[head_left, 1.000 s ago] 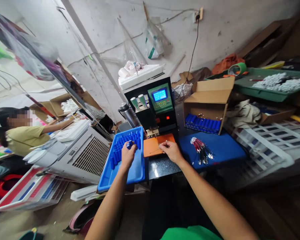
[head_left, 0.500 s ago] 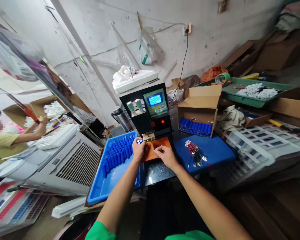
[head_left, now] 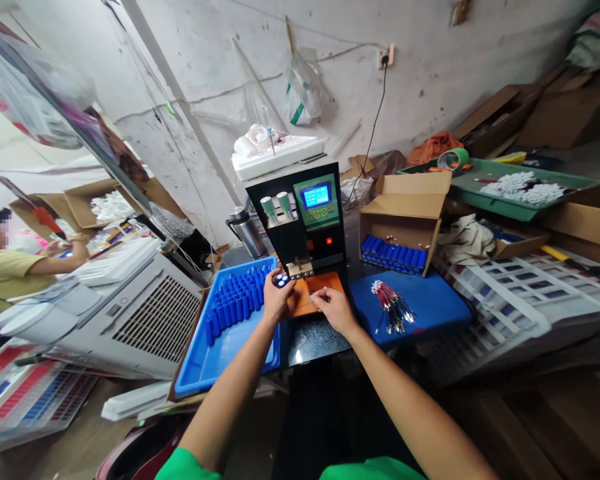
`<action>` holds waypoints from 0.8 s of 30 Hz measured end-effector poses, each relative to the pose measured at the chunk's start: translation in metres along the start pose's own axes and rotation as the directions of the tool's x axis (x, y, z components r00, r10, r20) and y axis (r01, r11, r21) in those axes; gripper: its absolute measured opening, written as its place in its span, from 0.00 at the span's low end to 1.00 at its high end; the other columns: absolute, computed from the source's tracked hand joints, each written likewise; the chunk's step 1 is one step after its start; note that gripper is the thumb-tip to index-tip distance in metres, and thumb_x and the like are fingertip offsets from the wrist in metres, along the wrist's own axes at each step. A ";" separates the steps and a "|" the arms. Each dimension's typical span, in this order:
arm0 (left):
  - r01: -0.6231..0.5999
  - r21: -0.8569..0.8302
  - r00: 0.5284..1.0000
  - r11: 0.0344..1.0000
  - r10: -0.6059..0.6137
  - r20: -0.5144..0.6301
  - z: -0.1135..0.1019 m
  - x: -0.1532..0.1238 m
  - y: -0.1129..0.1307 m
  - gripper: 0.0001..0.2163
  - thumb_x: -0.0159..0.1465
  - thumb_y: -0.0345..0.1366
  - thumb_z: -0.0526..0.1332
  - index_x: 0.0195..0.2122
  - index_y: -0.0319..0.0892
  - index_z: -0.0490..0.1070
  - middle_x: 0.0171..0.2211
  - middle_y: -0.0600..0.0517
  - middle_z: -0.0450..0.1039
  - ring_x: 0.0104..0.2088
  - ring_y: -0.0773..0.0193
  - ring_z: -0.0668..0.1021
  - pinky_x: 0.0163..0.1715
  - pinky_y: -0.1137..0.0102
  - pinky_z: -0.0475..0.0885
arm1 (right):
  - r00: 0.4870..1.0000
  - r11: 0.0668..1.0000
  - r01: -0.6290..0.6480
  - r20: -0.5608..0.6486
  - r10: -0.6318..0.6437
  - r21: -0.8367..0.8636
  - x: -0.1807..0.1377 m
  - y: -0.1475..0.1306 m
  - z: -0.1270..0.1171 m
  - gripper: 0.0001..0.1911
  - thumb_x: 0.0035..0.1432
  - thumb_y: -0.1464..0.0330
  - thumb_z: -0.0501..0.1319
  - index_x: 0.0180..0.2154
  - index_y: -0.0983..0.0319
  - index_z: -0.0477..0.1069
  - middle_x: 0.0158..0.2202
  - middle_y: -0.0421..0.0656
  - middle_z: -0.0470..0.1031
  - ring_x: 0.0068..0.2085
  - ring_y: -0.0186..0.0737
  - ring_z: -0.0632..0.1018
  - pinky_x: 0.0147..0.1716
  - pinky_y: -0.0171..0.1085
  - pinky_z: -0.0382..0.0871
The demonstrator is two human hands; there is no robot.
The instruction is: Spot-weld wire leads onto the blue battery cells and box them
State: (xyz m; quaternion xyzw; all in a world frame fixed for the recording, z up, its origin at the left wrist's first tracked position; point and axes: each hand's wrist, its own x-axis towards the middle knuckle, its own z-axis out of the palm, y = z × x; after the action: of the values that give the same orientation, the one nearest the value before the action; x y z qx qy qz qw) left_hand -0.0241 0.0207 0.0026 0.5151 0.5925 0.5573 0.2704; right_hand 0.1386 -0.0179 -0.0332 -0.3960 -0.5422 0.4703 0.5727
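Note:
My left hand is closed round a blue battery cell, its white end up, just left of the welding head of a black machine with a lit screen. My right hand pinches a thin wire over the orange pad in front of the machine. Left of my hands, a blue tray carries rows of blue cells.
A bundle of red wires lies on a blue mat to the right. Behind it an open cardboard box holds more blue cells. A green tray with white parts stands at back right. A person in yellow works at far left.
My left hand lifted a blue cell out of the blue tray and carried it right, up to the machine's welding head. My right hand stayed on the orange pad with its wire.

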 end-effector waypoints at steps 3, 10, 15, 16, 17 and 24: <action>-0.012 0.099 1.000 0.995 0.013 -0.003 -0.006 -0.006 -0.001 0.30 0.51 0.34 0.68 0.55 0.40 0.61 0.49 0.43 0.71 0.49 0.56 0.76 0.46 0.64 0.73 | 1.000 1.000 -0.021 0.000 0.021 0.017 0.000 -0.002 0.000 0.14 0.52 0.56 0.62 0.28 0.61 0.74 0.25 0.43 0.75 0.27 0.40 0.74 0.27 0.35 0.69; -0.070 0.410 0.984 0.910 0.130 -0.121 -0.023 -0.034 0.004 0.19 0.54 0.41 0.66 0.45 0.40 0.66 0.40 0.48 0.71 0.42 0.58 0.75 0.43 0.63 0.72 | 0.998 0.998 -0.055 -0.005 0.056 0.040 -0.001 -0.001 -0.002 0.17 0.50 0.53 0.64 0.28 0.62 0.74 0.23 0.43 0.74 0.26 0.40 0.74 0.27 0.37 0.71; -0.091 0.576 0.996 0.812 0.086 0.037 -0.069 -0.057 0.003 0.08 0.61 0.36 0.58 0.39 0.41 0.70 0.36 0.48 0.73 0.38 0.59 0.75 0.43 0.64 0.71 | 0.995 0.994 -0.101 -0.003 0.101 0.045 -0.006 -0.003 -0.008 0.22 0.47 0.49 0.66 0.28 0.63 0.75 0.25 0.45 0.75 0.27 0.41 0.75 0.27 0.38 0.72; -0.084 0.656 0.996 0.750 0.061 0.058 -0.087 -0.059 0.002 0.09 0.60 0.35 0.58 0.41 0.42 0.71 0.39 0.47 0.74 0.42 0.57 0.75 0.46 0.63 0.70 | 0.995 0.994 -0.102 -0.005 0.102 0.039 -0.007 -0.003 -0.009 0.24 0.46 0.48 0.66 0.28 0.63 0.75 0.25 0.45 0.75 0.27 0.41 0.75 0.27 0.38 0.73; -0.067 0.740 0.998 0.670 0.032 0.061 -0.108 -0.060 0.002 0.11 0.60 0.34 0.58 0.44 0.42 0.72 0.42 0.45 0.74 0.46 0.54 0.74 0.49 0.62 0.68 | 0.995 0.995 -0.099 -0.004 0.099 0.032 -0.007 -0.003 -0.009 0.25 0.46 0.47 0.66 0.28 0.63 0.75 0.25 0.45 0.75 0.27 0.41 0.75 0.27 0.38 0.73; -0.022 0.992 0.992 0.121 -0.121 0.036 -0.216 -0.043 -0.005 0.25 0.55 0.37 0.66 0.55 0.50 0.67 0.59 0.43 0.62 0.60 0.45 0.62 0.57 0.55 0.61 | 0.996 0.996 -0.083 0.013 0.084 -0.017 -0.012 -0.001 -0.007 0.28 0.45 0.43 0.65 0.27 0.64 0.74 0.25 0.46 0.75 0.25 0.40 0.74 0.27 0.38 0.72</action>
State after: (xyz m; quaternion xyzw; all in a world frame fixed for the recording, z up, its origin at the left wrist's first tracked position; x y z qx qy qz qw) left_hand -0.2050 -0.1003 0.0368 0.5740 0.8139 -0.0127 -0.0886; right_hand 0.1457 -0.0291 -0.0355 -0.4198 -0.5327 0.4920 0.5457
